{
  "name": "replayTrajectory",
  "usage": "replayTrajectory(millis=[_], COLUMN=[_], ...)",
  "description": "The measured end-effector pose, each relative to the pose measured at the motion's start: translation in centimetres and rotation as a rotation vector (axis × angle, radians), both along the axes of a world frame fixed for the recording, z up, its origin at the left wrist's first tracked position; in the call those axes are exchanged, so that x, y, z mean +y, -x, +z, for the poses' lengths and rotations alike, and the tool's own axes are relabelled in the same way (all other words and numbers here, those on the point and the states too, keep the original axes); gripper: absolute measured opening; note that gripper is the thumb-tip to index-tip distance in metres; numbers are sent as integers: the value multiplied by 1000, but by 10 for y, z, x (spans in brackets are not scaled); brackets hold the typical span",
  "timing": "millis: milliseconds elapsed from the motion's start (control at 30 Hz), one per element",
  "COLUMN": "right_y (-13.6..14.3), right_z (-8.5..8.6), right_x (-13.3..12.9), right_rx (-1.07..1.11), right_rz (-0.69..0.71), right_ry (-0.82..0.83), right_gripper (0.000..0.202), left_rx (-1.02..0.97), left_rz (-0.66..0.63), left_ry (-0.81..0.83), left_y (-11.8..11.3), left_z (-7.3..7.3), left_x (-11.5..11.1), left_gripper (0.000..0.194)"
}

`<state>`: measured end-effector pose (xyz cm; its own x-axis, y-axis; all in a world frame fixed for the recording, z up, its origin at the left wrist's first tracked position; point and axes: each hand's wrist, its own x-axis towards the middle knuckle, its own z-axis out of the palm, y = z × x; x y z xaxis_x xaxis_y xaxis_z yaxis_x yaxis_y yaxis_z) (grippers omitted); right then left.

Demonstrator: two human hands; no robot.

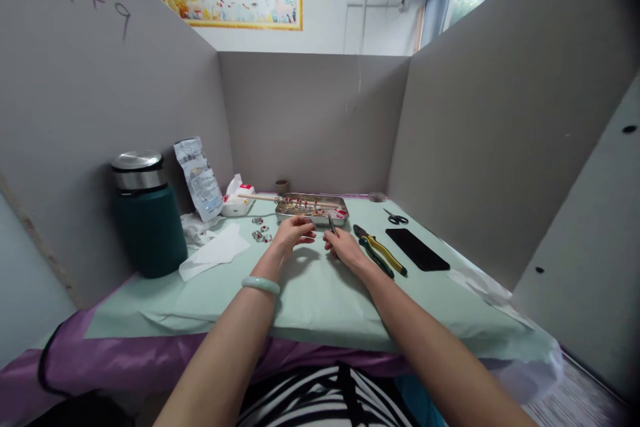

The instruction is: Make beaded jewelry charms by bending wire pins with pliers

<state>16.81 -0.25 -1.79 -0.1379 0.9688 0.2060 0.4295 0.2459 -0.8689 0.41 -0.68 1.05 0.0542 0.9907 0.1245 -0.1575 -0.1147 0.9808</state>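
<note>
My left hand point(296, 232) is above the table in front of a metal tray point(285, 217), its fingertips pinched together; a thin wire-like strand seems to show at them, too small to make out. In my right hand point(344, 245) is a slim dark metal tool, perhaps tweezers point(332, 223), pointing up and away toward the tray. The hands are close together but apart. Beads and small gold and red pieces fill the tray, and a thin stick lies across it. Left of my left hand lie several small silver pieces with red beads point(261, 235).
To the right lie pliers point(383, 253) with green and yellow handles, a black phone point(417, 249) and scissors point(397, 219). A green thermos point(147, 220), a silver pouch point(199, 177), white paper point(215, 253) and a tissue pack point(239, 203) stand left. Grey panels point(315, 120) enclose the table.
</note>
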Motion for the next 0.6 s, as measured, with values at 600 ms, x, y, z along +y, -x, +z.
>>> replayTrajectory(millis=[600], right_y=[5], right_z=[2], right_x=[-9], right_rx=[-362], right_rz=[-100], right_ry=[-427], right_gripper=[21], left_rx=[404], left_rz=[-10], left_ry=[-161], left_y=[-6], left_z=[-14], left_x=[9], left_gripper=[11])
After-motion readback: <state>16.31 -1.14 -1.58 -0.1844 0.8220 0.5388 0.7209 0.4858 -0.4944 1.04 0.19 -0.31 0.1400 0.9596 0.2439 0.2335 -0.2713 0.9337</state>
